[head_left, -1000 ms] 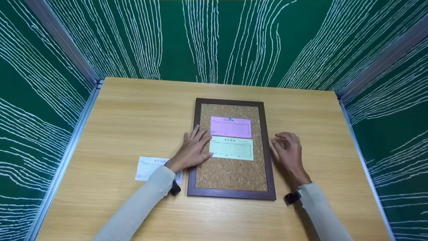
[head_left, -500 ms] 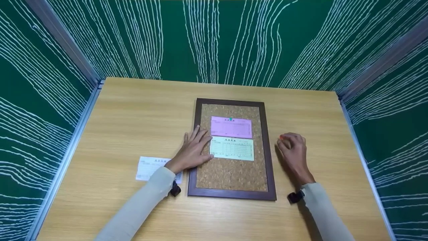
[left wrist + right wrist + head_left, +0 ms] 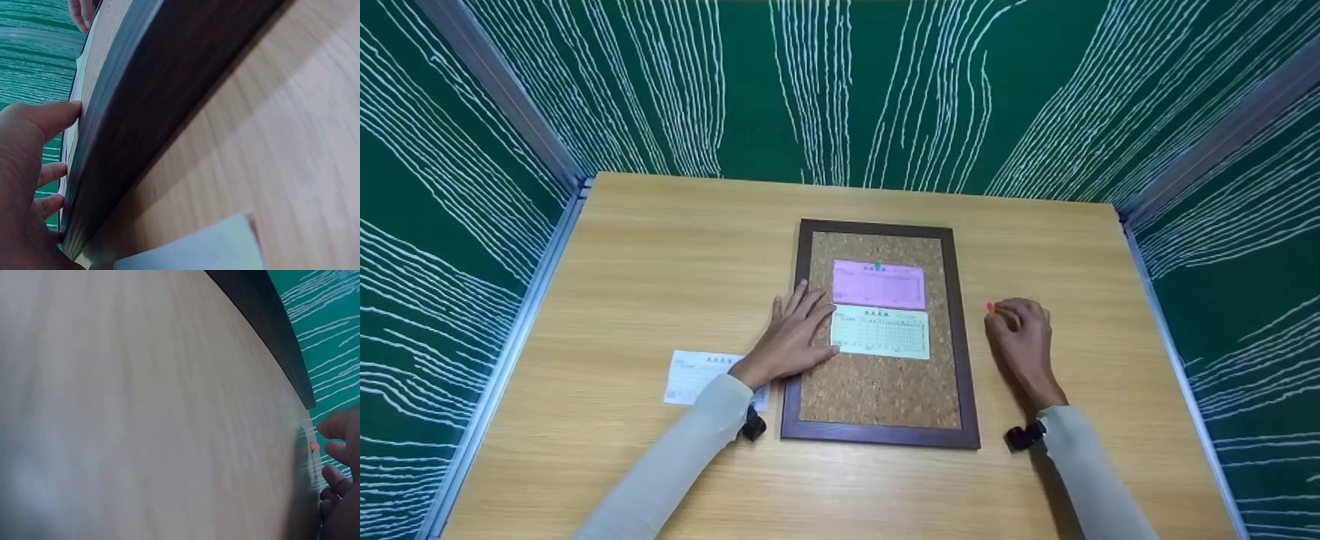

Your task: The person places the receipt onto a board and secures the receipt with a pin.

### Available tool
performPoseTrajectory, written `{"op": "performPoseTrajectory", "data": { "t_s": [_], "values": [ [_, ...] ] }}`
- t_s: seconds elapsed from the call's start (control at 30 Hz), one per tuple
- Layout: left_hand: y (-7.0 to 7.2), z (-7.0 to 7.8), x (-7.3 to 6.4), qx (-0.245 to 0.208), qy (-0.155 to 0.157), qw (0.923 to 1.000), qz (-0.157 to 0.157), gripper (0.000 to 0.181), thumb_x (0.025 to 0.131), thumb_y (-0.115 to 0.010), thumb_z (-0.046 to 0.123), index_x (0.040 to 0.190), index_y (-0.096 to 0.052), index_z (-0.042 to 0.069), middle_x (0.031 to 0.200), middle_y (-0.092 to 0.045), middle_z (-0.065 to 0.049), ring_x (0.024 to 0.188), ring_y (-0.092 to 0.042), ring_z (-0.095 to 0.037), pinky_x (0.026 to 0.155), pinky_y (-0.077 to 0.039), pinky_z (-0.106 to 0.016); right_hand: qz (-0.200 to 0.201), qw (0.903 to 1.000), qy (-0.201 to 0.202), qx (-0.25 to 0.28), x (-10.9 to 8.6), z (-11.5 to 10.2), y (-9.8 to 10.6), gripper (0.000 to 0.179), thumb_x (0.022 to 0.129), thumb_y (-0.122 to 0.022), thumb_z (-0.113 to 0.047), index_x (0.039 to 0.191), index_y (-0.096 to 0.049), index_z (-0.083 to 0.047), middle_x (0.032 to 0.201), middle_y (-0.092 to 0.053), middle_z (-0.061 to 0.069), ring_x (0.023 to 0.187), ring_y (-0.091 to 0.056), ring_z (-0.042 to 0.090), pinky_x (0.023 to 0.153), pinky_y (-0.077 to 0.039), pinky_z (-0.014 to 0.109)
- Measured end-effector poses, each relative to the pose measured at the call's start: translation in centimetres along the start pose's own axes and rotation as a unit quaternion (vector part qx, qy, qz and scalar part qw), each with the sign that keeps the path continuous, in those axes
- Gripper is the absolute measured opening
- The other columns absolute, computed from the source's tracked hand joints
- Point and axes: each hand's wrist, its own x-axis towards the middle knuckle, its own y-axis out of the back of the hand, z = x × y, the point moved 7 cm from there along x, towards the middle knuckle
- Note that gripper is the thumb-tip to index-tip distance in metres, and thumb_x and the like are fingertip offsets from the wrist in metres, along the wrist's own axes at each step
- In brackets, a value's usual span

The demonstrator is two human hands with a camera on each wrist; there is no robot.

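A framed cork board [image 3: 879,394] lies on the table. My left hand [image 3: 791,334] rests spread over its left side, with fingertips at the left edge of a green printed slip [image 3: 879,332]. Above that slip, a pink slip [image 3: 877,285] carries a green pushpin [image 3: 877,266] at its top. To the right of the board, my right hand [image 3: 1024,337] hovers low over the table with bent fingers. Close to its fingertips shows a small orange-pink pushpin [image 3: 990,307]. In the right wrist view, thumb and fingers stand apart, and the orange pushpin [image 3: 314,446] sits just beyond them.
A white printed slip [image 3: 690,379] lies on the wooden table [image 3: 660,247] left of the board, partly under the left forearm. Green walls [image 3: 750,90] with wavy white lines enclose the far side and both flanks.
My right hand has shifted slightly right, away from the board. The orange-pink pushpin has come into sight by its fingertips. My left hand keeps its place on the board.
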Motion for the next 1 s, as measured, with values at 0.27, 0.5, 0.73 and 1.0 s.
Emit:
{"op": "performPoseTrajectory", "data": {
  "t_s": [0.27, 0.5, 0.73, 1.0],
  "values": [
    [0.28, 0.19, -0.13, -0.004, -0.008, 0.9999, 0.008, 0.078, 0.098, -0.076, 0.05, 0.163, -0.053, 0.015, 0.179, -0.031, -0.014, 0.17, -0.003, -0.04, 0.128, -0.002, -0.079, 0.02, 0.9997, -0.015, 0.006, 0.18, 0.51, -0.15, 0.016, 0.098, -0.078, 0.0, 0.11, -0.079, 0.011, 0.122, -0.068, 0.023, 0.119, -0.052, 0.029, 0.1, -0.044, 0.033],
    [0.24, 0.21, -0.13, -0.002, -0.008, 0.9999, 0.006, 0.078, 0.098, -0.076, 0.048, 0.164, -0.051, 0.014, 0.179, -0.03, -0.013, 0.17, -0.003, -0.041, 0.128, -0.002, -0.078, 0.037, 0.9992, -0.011, -0.004, 0.38, 0.64, -0.3, 0.013, 0.096, -0.077, 0.001, 0.104, -0.079, 0.012, 0.117, -0.068, 0.023, 0.113, -0.052, 0.031, 0.095, -0.039, 0.033],
    [0.23, 0.2, -0.09, -0.002, -0.007, 1.0, 0.003, 0.078, 0.098, -0.076, 0.047, 0.164, -0.05, 0.015, 0.179, -0.029, -0.013, 0.17, -0.002, -0.041, 0.128, -0.001, -0.078, 0.036, 0.9992, -0.014, -0.013, 0.46, 0.73, -0.37, 0.011, 0.098, -0.078, 0.0, 0.102, -0.079, 0.011, 0.117, -0.067, 0.022, 0.111, -0.051, 0.032, 0.094, -0.039, 0.036],
    [0.01, 0.11, -0.25, -0.013, 0.004, 0.9999, -0.008, 0.079, 0.101, -0.075, 0.049, 0.167, -0.047, 0.015, 0.181, -0.025, -0.012, 0.171, 0.003, -0.037, 0.129, 0.003, -0.076, 0.026, 0.9992, -0.026, -0.012, 0.29, 0.71, -0.44, 0.011, 0.1, -0.078, -0.001, 0.101, -0.08, 0.01, 0.119, -0.067, 0.02, 0.117, -0.052, 0.025, 0.095, -0.048, 0.019]
  ]
}}
